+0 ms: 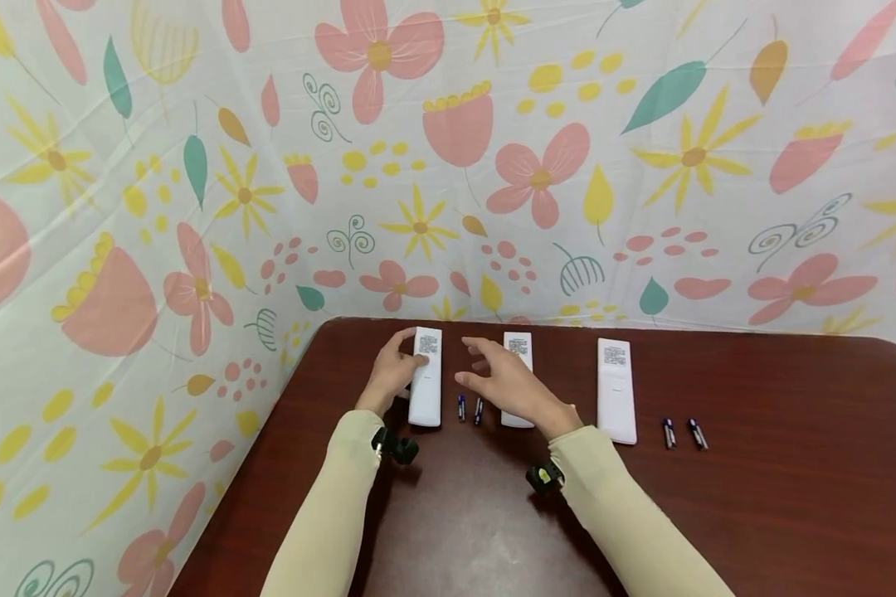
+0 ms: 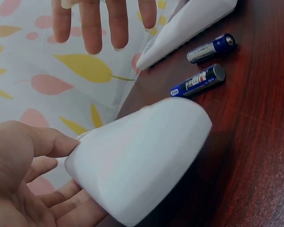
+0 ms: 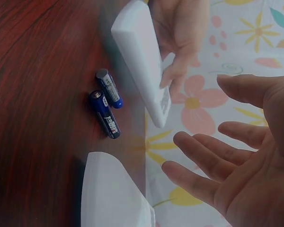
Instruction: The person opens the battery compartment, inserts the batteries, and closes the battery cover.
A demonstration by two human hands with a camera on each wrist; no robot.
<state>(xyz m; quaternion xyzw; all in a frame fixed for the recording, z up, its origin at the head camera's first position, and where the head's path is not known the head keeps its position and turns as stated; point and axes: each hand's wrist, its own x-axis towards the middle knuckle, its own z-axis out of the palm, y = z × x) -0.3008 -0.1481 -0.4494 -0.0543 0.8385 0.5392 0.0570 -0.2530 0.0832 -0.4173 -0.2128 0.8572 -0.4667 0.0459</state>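
Observation:
My left hand (image 1: pixel 392 371) grips a white remote control (image 1: pixel 425 390) by its sides, thumb on the face that bears a printed label. In the left wrist view the remote (image 2: pixel 142 161) is lifted off the table, the fingers under it. My right hand (image 1: pixel 509 380) hovers to its right with fingers spread and nothing in them, partly covering a second white remote (image 1: pixel 518 419). Between these two remotes lie two blue AAA batteries, one battery (image 3: pixel 109 88) beside the other battery (image 3: pixel 104 115).
A third white remote (image 1: pixel 616 398) lies farther right on the dark red-brown table (image 1: pixel 806 431). Beyond it are two more batteries, a left one (image 1: pixel 669 433) and a right one (image 1: pixel 698 434). Flower-patterned cloth (image 1: pixel 493 166) hangs behind the table and along its left side.

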